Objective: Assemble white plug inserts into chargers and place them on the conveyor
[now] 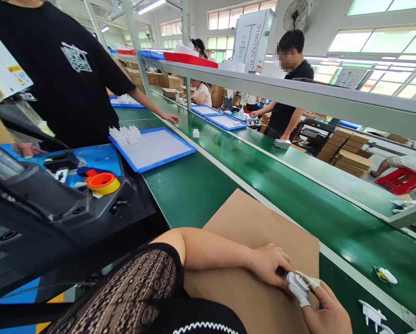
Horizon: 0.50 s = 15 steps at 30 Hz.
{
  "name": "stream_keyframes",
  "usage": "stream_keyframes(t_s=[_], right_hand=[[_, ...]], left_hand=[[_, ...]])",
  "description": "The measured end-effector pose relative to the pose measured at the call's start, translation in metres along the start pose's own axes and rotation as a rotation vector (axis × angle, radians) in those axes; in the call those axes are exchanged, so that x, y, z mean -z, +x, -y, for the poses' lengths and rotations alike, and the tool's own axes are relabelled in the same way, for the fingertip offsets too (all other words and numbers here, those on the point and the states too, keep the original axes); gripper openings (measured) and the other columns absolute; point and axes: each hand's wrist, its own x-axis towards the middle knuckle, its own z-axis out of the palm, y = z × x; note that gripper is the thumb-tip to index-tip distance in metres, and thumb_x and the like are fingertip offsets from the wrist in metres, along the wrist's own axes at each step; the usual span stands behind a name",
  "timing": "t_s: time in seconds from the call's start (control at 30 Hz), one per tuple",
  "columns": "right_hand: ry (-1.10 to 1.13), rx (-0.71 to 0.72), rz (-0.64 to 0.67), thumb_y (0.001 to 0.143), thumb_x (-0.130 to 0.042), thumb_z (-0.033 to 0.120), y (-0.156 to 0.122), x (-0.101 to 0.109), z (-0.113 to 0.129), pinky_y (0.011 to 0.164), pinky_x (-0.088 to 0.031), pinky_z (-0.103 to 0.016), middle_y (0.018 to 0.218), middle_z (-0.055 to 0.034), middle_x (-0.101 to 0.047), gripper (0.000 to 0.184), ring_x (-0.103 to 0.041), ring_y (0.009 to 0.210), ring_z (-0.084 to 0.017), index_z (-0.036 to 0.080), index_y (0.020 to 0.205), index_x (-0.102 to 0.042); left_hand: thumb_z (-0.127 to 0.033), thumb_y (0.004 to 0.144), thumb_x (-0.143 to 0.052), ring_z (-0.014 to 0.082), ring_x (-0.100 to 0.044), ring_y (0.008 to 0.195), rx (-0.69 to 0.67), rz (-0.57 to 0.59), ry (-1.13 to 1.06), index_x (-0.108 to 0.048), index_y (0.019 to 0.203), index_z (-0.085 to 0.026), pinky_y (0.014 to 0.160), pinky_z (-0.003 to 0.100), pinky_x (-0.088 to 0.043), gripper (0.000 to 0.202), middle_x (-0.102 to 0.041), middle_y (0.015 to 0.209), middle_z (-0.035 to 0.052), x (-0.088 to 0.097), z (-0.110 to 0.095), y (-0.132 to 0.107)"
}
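My left hand (268, 264) lies on a brown cardboard sheet (249, 222) at the bottom middle, its fingers curled around the white-covered fingertips of my right hand (324, 311). My right hand rises from the bottom edge, fingers bent, with white finger cots (298, 285) on them. What, if anything, sits between the fingers is hidden. The cardboard rests on the green conveyor belt (194, 185).
A blue tray (152, 150) with several white plugs stands further up the belt. Orange tape roll (102, 182) sits on a black machine at left. A person in black stands beyond it. White scraps (385, 276) lie at right. Other workers stand across the line.
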Motion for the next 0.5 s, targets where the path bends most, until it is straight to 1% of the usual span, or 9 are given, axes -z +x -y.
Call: stream_keyframes(t_s=[0.03, 0.13, 0.3, 0.4, 0.5], right_hand=[[-0.002, -0.009, -0.001, 0.070, -0.059, 0.032, 0.000, -0.001, -0.001, 0.044, -0.050, -0.029, 0.102, -0.0060, -0.079, 0.031, -0.072, 0.064, -0.024, 0.029, 0.092, -0.081], [-0.012, -0.036, -0.024, 0.067, -0.058, 0.032, -0.001, -0.003, -0.003, 0.043, -0.048, -0.030, 0.103, -0.0069, -0.079, 0.029, -0.070, 0.061, -0.024, 0.028, 0.086, -0.080], [0.034, -0.067, 0.005, 0.069, -0.060, 0.035, -0.001, 0.000, -0.001, 0.042, -0.045, -0.028, 0.103, -0.0058, -0.079, 0.027, -0.066, 0.058, -0.020, 0.028, 0.085, -0.081], [0.065, -0.060, -0.005, 0.068, -0.060, 0.033, 0.003, 0.000, 0.002, 0.048, -0.050, -0.028, 0.103, -0.0053, -0.079, 0.026, -0.068, 0.062, -0.021, 0.027, 0.083, -0.080], [0.140, -0.061, 0.004, 0.071, -0.063, 0.033, 0.007, 0.003, 0.012, 0.063, -0.057, -0.029, 0.099, -0.0055, -0.079, 0.025, -0.074, 0.077, -0.024, 0.026, 0.087, -0.081]], left_hand=[[-0.048, 0.084, -0.081, 0.0273, -0.066, 0.116, 0.001, 0.001, -0.001, -0.073, 0.115, -0.022, 0.099, 0.040, -0.047, 0.042, -0.074, 0.122, 0.0054, 0.001, -0.001, 0.000], [-0.046, 0.084, -0.081, 0.0279, -0.065, 0.117, 0.007, 0.002, 0.000, -0.073, 0.116, -0.022, 0.100, 0.040, -0.046, 0.040, -0.074, 0.124, 0.0055, 0.002, -0.004, -0.002], [-0.041, 0.083, -0.082, 0.0288, -0.066, 0.116, 0.006, -0.005, 0.044, -0.073, 0.116, -0.020, 0.099, 0.041, -0.047, 0.040, -0.074, 0.122, 0.0063, 0.002, -0.007, -0.003], [-0.041, 0.081, -0.083, 0.0278, -0.067, 0.113, -0.002, -0.023, 0.066, -0.074, 0.114, -0.020, 0.096, 0.040, -0.048, 0.040, -0.075, 0.121, 0.0054, 0.001, -0.004, -0.001], [-0.042, 0.080, -0.084, 0.0260, -0.068, 0.108, -0.020, -0.045, 0.067, -0.076, 0.107, -0.020, 0.092, 0.036, -0.049, 0.036, -0.076, 0.116, 0.0060, 0.001, -0.003, -0.001]])
